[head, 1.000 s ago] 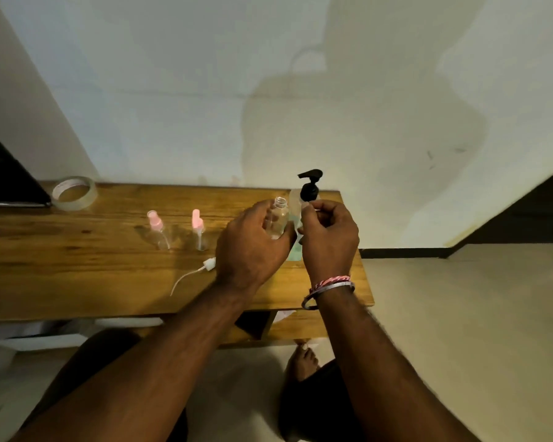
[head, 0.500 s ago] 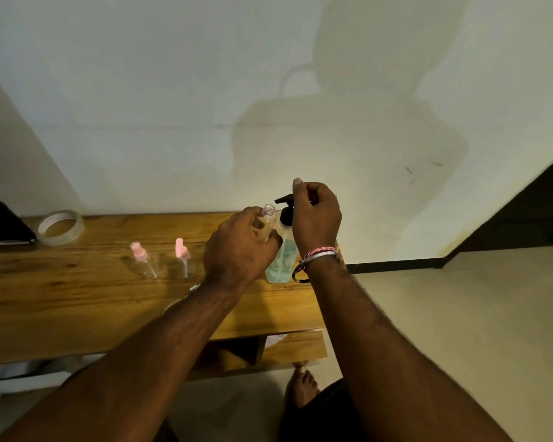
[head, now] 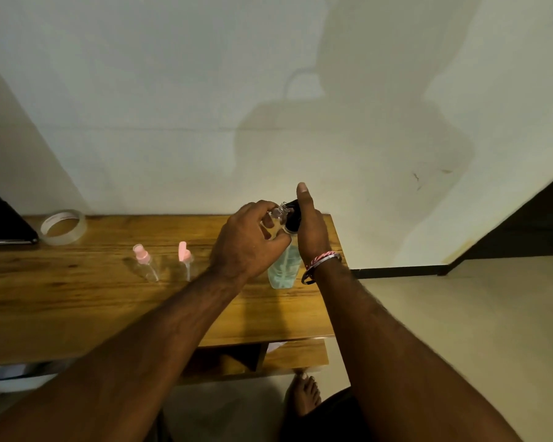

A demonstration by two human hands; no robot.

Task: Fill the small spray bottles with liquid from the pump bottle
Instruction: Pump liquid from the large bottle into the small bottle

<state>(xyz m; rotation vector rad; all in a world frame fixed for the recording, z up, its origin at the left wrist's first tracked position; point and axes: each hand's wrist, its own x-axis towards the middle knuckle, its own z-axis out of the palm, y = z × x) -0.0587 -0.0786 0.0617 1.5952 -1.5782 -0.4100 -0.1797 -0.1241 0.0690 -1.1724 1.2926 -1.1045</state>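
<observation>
1. The left hand [head: 248, 242], centre of the frame, has its fingers curled round a small open spray bottle [head: 274, 223], holding the bare neck tilted up against the black pump head [head: 292, 216].
2. The right hand [head: 312, 232] lies over the pump head with fingers straight and the thumb sticking up; the palm appears ready to press.
3. The pump bottle [head: 283, 269], with pale green liquid, stands on the tabletop [head: 77, 298] just below both hands.
4. Two more small bottles with pink sprayers [head: 141, 254] [head: 183, 252] stand left of centre, well apart from the hands.
5. Risk: the neck is narrow, so a nozzle slightly off the opening would likely send liquid over the fingers and tabletop.
6. Risk: a hard press could shift the pump bottle or jolt the small bottle out of line.
7. A tape roll [head: 63, 226] sits at the far left.
</observation>
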